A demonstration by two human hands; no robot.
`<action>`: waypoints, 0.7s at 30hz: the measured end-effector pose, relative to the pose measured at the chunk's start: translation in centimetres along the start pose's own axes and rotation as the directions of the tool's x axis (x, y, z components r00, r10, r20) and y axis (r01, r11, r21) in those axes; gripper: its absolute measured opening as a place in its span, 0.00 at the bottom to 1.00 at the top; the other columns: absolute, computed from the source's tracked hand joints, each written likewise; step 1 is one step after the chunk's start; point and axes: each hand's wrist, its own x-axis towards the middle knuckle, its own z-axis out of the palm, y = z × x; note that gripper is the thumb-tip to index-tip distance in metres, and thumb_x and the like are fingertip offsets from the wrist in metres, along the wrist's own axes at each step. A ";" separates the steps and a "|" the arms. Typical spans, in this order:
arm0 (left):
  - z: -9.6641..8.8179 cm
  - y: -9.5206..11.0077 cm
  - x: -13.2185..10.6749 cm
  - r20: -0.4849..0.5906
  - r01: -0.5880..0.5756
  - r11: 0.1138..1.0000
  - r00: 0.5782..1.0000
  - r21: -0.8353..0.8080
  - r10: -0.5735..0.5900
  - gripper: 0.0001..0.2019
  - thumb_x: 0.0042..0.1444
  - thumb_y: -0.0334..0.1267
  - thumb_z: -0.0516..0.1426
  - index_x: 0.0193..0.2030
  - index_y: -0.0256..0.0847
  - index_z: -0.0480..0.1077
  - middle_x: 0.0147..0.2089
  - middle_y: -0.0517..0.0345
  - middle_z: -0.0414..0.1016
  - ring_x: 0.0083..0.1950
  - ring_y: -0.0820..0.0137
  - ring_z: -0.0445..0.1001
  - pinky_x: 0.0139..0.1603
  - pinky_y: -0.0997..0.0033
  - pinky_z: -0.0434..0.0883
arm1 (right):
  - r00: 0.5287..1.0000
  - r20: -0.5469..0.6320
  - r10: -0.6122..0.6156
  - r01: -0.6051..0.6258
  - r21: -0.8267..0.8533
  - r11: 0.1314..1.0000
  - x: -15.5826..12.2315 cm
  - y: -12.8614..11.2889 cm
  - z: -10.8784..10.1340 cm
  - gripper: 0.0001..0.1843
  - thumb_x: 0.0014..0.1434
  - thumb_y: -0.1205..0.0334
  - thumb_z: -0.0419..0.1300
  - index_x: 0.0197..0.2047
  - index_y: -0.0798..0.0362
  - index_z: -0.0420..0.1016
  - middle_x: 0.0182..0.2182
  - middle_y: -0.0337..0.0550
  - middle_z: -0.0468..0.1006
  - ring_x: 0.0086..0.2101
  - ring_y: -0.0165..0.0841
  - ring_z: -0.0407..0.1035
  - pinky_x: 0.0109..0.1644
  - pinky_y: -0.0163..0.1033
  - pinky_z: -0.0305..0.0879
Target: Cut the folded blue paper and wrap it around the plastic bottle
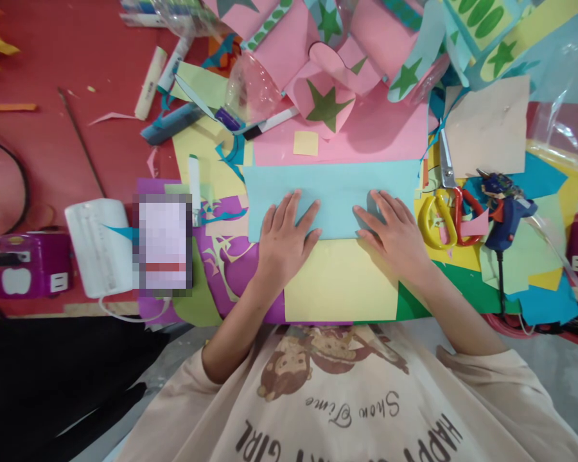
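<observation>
A light blue strip of paper [337, 186] lies crosswise in front of me. My left hand [286, 234] rests flat on its lower left part, fingers spread. On the lower right part lies my right hand [390, 234], its fingers also spread and pointing up the sheet. Neither hand grips anything. Beneath the strip's near edge a pale yellow sheet [341, 282] reaches toward the table edge. A pink sheet [385, 135] extends beyond the strip's far edge, with a small yellow paper square [306, 143] on it.
Scissors with yellow and red handles [437, 221] and a blue glue gun [503, 221] lie at the right. Pink paper shapes with green stars [325, 102] crowd the back. At the left are a phone [164, 240], a white power bank [101, 247] and several markers [150, 83].
</observation>
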 end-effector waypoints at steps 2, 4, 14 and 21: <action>-0.1 0.0 0.0 0.002 0.001 1.000 1.000 0.005 -0.001 0.24 0.69 0.48 0.44 0.68 0.44 0.61 0.72 0.41 0.55 0.72 0.52 0.57 0.69 0.44 0.55 | 1.000 0.000 -0.002 0.002 -0.011 1.000 0.0 0.0 0.0 0.24 0.68 0.51 0.48 0.62 0.49 0.70 0.65 0.55 0.64 0.65 0.46 0.58 0.67 0.57 0.56; -0.1 0.0 0.0 0.011 0.002 1.000 1.000 0.001 -0.002 0.24 0.69 0.48 0.44 0.68 0.44 0.61 0.72 0.41 0.55 0.72 0.52 0.56 0.69 0.44 0.55 | 1.000 0.009 -0.001 0.001 -0.019 1.000 0.0 -0.1 -0.1 0.24 0.69 0.51 0.48 0.62 0.48 0.69 0.65 0.55 0.64 0.65 0.46 0.58 0.67 0.57 0.57; -0.3 0.0 0.1 0.029 0.013 1.000 0.999 -0.019 -0.012 0.24 0.69 0.47 0.45 0.68 0.45 0.61 0.72 0.42 0.54 0.72 0.52 0.55 0.70 0.44 0.54 | 0.999 0.031 0.021 -0.022 0.016 1.000 0.0 -0.2 -0.1 0.24 0.69 0.52 0.48 0.62 0.49 0.69 0.66 0.55 0.63 0.66 0.46 0.56 0.68 0.57 0.54; -0.4 0.2 0.2 0.056 0.022 1.000 0.998 0.013 -0.023 0.24 0.68 0.47 0.48 0.68 0.45 0.60 0.72 0.41 0.55 0.72 0.51 0.55 0.69 0.43 0.55 | 0.999 0.025 0.020 -0.020 0.024 0.999 -0.1 -0.2 0.0 0.24 0.69 0.51 0.48 0.62 0.49 0.69 0.66 0.56 0.62 0.66 0.46 0.56 0.68 0.58 0.53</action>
